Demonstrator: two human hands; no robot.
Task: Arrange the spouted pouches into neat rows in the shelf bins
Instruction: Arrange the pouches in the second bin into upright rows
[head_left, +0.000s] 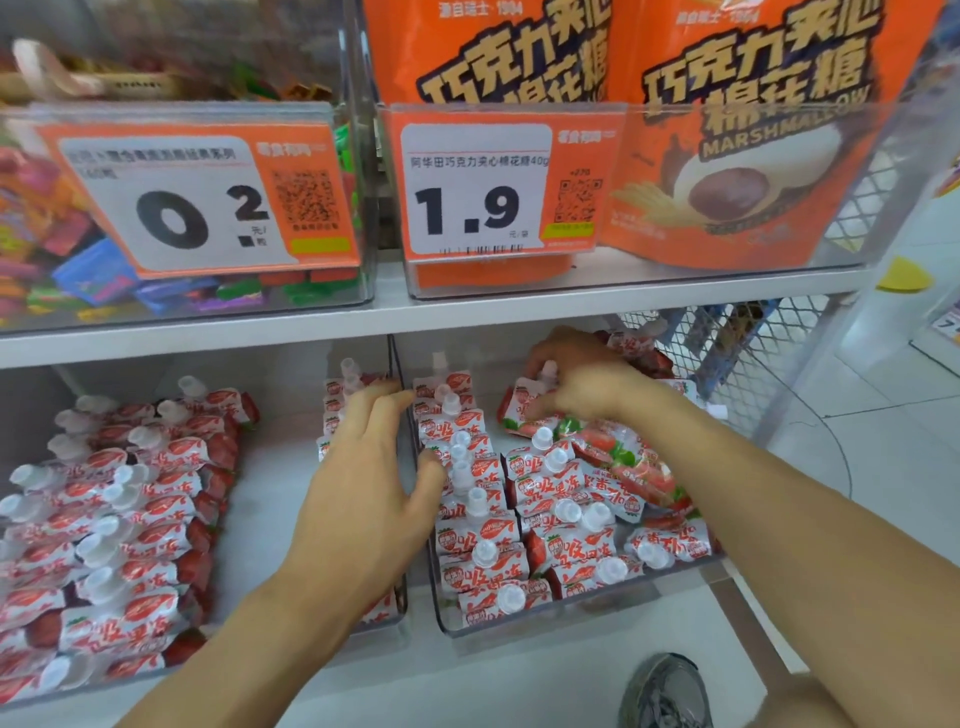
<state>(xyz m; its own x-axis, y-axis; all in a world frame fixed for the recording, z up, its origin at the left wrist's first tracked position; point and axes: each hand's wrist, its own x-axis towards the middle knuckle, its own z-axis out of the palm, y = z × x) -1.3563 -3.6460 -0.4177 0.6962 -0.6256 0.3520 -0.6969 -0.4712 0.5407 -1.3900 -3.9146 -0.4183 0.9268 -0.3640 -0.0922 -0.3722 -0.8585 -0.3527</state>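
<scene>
Red-and-white spouted pouches fill clear bins on the lower shelf. The right bin (582, 605) holds a tidy row (475, 519) along its left wall and a looser heap (608, 467) to the right. My left hand (369, 478) lies over the divider between the two bins, fingers spread and straight, its thumb touching the tidy row. Far back in the right bin, my right hand (582, 382) pinches a pouch (522, 410) by its spout end. The left bin (228, 644) holds several more rows of pouches (130, 519).
The upper shelf (467, 309) carries a bin of mixed candies (47, 249) and a bin of orange marshmallow bags (727, 130), each with a price tag. A wire mesh panel (753, 364) closes the shelf's right end. My shoe (670, 691) is on the floor below.
</scene>
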